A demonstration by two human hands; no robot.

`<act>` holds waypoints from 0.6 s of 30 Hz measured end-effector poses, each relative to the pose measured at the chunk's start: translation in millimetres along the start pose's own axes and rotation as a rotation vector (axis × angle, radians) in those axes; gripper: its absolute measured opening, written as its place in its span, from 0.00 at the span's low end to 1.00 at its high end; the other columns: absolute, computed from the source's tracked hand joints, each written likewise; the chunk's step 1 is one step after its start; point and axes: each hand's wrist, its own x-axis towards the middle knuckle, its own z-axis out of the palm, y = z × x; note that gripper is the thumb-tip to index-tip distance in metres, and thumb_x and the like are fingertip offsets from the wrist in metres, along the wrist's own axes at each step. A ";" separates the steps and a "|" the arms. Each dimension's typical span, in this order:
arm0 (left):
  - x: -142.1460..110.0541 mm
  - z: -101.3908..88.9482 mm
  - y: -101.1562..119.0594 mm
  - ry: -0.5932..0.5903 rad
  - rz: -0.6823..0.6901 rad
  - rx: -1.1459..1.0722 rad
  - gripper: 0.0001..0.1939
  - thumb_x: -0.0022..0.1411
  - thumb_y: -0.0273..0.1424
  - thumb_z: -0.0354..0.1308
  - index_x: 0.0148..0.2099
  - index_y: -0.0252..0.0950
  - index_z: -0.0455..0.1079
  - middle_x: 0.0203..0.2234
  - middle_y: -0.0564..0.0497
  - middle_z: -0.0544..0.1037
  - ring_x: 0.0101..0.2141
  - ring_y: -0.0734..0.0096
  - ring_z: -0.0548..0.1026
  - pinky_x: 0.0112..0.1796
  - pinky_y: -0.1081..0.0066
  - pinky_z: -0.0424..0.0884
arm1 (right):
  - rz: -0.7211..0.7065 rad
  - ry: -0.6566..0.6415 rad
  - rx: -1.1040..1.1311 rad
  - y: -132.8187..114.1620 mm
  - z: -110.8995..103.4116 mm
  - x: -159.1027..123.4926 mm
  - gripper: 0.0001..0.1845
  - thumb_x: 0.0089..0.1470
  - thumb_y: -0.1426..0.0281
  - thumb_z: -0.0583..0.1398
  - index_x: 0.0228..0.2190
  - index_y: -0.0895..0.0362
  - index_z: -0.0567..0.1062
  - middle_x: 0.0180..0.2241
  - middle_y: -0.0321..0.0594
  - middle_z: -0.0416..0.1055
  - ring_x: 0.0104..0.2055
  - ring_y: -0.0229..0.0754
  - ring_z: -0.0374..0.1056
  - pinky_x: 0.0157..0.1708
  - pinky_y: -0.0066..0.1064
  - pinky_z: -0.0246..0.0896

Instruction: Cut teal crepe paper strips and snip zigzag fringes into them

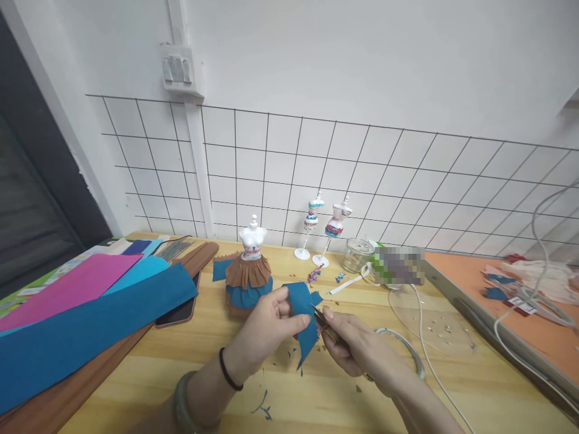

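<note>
In my left hand point(266, 325), closed with thumb and fingers, is a piece of blue fabric point(301, 301) that hangs down to a pointed corner. My right hand point(357, 349) is wrapped round small scissors point(322, 317) with dark pointed blades. Their tips meet the fabric's right edge, where a narrow strip sticks out. Part of the handle is hidden in my palm. Just behind my left hand stands a small white dress form point(253, 241) wearing a brown gathered ruffle point(248, 272) over a blue one point(248, 295). Blue snippets point(266, 405) lie on the wooden table point(181, 374) below.
Folded pink fabric point(72, 289) and a long blue strip point(99, 319) lie at left, partly over a phone point(178, 314). Two smaller dress forms point(311, 220) stand near a clear jar point(357, 256). A white cable point(423, 343) crosses the right side beside an orange board point(461, 283).
</note>
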 end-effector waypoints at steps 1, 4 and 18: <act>-0.9 1.2 1.5 -0.008 0.003 0.012 0.12 0.51 0.27 0.60 0.39 0.31 0.66 0.32 0.45 0.78 0.34 0.65 0.74 0.38 0.65 0.69 | -0.010 -0.003 -0.006 0.4 0.2 -0.3 0.25 0.55 0.52 0.48 0.15 0.55 0.54 0.12 0.23 0.44 0.13 0.28 0.38 0.12 0.23 0.30; -3.1 3.1 3.8 -0.028 0.011 0.030 0.11 0.51 0.26 0.59 0.39 0.32 0.65 0.32 0.46 0.77 0.35 0.65 0.74 0.39 0.65 0.69 | -0.036 0.001 -0.007 1.6 0.7 -0.3 0.25 0.55 0.52 0.48 0.16 0.55 0.55 0.12 0.23 0.44 0.13 0.28 0.38 0.12 0.23 0.30; -1.8 2.6 1.5 -0.029 0.032 0.029 0.11 0.52 0.26 0.59 0.39 0.32 0.65 0.31 0.46 0.77 0.35 0.65 0.75 0.39 0.65 0.70 | -0.043 -0.005 0.000 2.9 2.4 2.1 0.23 0.56 0.53 0.47 0.19 0.56 0.58 0.13 0.24 0.44 0.14 0.28 0.38 0.12 0.23 0.30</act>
